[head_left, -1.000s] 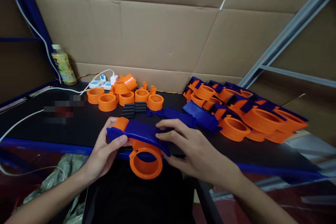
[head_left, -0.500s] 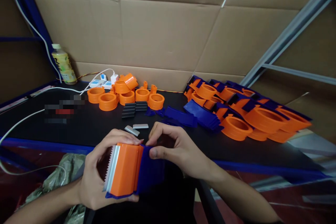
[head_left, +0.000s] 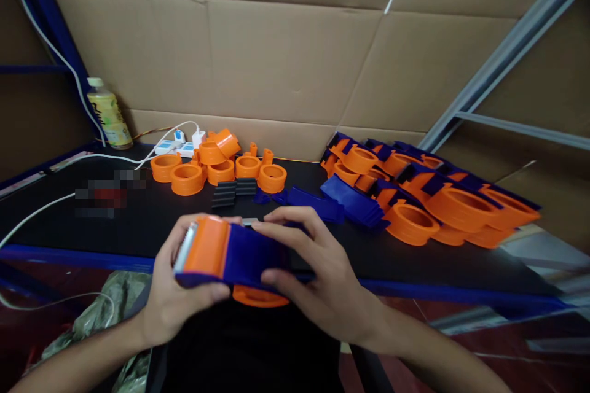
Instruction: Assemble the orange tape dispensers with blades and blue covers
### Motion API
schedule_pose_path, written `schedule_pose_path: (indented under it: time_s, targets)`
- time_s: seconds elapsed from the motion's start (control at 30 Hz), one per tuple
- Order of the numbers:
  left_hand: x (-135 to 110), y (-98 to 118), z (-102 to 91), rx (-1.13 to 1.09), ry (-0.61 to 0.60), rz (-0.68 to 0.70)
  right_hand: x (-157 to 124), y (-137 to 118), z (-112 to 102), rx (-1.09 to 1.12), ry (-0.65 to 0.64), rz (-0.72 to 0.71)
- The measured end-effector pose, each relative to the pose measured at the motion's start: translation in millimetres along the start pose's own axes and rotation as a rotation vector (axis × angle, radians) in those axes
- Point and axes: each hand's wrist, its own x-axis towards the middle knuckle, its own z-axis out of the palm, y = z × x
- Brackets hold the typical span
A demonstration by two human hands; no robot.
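Note:
Both my hands hold an orange and blue tape dispenser (head_left: 206,249) in front of my body, just before the table edge. Its serrated metal blade (head_left: 185,249) points left, and a blue plate (head_left: 251,252) covers its middle. Part of an orange ring shows underneath. My left hand (head_left: 166,298) is closed around the blade end, thumb along the lower side. At the right end, my right hand (head_left: 322,282) grips the blue plate, fingers on the far edge and thumb on the near one. A small metal strip (head_left: 250,221) lies behind the dispenser, partly hidden.
Several orange ring bodies (head_left: 188,179) stand at the back left. Near them lie black ribbed pieces (head_left: 224,194) and blue plates (head_left: 316,204). Finished-looking orange and blue dispensers (head_left: 410,221) are piled at right. A bottle (head_left: 110,116) and a power strip (head_left: 185,149) stand at back left.
The dispenser has tilted and risen slightly, so the blue plate now lies flat over its middle and the orange ring shows below. My right hand has spread from a pinch at the plate's edge to a wider grip.

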Motion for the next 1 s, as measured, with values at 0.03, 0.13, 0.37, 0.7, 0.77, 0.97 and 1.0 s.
schedule_pose_path:
  time_s: [0.03, 0.13, 0.37, 0.7, 0.77, 0.97, 1.0]
  targets:
    - [2, -1, 1.3, -0.071, 0.07, -0.06, -3, -2, 1, -0.142, 0.012, -0.081]
    - [7, -6, 2.5, -0.198, 0.144, -0.203, -8, 1, 2, -0.391, -0.001, -0.21]
    - [22, -27, -5.4, -0.257, -0.067, -0.166, 47, 60, -63, -0.413, 0.036, 0.109]
    - [24, -34, -10.7, -0.051, -0.164, -0.162, 108, 241, -139, -0.948, -0.165, 0.681]
    - [24, -34, -11.2, -0.031, -0.167, -0.164, 106, 252, -132, -0.973, -0.193, 0.699]
    - [24, -32, -12.6, 0.055, -0.233, -0.14, 97, 254, -113, -1.081, -0.243, 0.707]
    - [24, -32, -13.1, 0.061, -0.238, -0.138, 97, 253, -110, -1.1, -0.248, 0.707]
